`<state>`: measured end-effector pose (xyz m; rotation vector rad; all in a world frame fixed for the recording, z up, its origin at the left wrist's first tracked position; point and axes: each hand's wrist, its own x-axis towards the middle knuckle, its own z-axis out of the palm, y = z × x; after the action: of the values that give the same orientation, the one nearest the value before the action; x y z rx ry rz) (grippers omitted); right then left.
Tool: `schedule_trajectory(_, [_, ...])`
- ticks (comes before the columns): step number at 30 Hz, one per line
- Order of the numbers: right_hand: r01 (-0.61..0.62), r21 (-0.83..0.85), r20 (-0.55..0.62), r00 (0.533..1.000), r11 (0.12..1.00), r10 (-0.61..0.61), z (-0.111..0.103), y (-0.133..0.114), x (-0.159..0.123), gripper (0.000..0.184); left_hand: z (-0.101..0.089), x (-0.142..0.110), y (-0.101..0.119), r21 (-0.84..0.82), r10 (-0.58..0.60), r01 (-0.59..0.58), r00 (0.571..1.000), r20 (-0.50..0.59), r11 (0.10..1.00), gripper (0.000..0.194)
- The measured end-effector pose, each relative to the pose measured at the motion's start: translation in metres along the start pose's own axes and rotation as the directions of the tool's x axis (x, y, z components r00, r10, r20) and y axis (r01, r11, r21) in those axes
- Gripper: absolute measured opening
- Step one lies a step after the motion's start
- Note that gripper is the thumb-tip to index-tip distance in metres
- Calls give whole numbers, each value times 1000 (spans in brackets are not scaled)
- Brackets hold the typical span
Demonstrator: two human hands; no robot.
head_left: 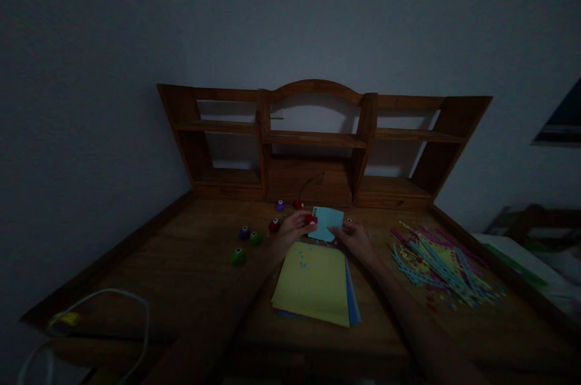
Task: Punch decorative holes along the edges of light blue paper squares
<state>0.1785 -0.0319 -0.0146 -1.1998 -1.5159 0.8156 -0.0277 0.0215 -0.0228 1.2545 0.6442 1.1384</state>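
One blue card (pixel 327 224), just below the frame's centre, is pinched by the right hand (pixel 356 240); at its left edge, a red punch (pixel 311 220) is grasped by the left hand (pixel 290 229). Yellow paper (pixel 314 288) is laid at lower centre; strips (pixel 447 264) are heaped at lower right.

You are apparently working in a home, probably in a bedroom. A wooden desk (pixel 181 252) is standing before you, and its open shelf unit (pixel 313 139) is rising along the far side, against a plain wall (pixel 281 22). Beyond the desk's right edge, white and green cloth (pixel 495 244) is lying by a dark wooden frame (pixel 534 215), suggesting a bed.
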Motion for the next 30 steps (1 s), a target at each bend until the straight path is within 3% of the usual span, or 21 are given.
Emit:
schedule_trajectory(17, [-30, 33, -34, 999, 999, 31, 0, 3, 2, 41, -1, -1, -1, 0, 39, -39, 999, 18, 999, 50])
schedule_trajectory(30, [-46, 75, -22, 999, 996, 48, 0, -7, -1, 38, 3, -3, 5, 0, -4, 4, 1000, -12, 1000, 50])
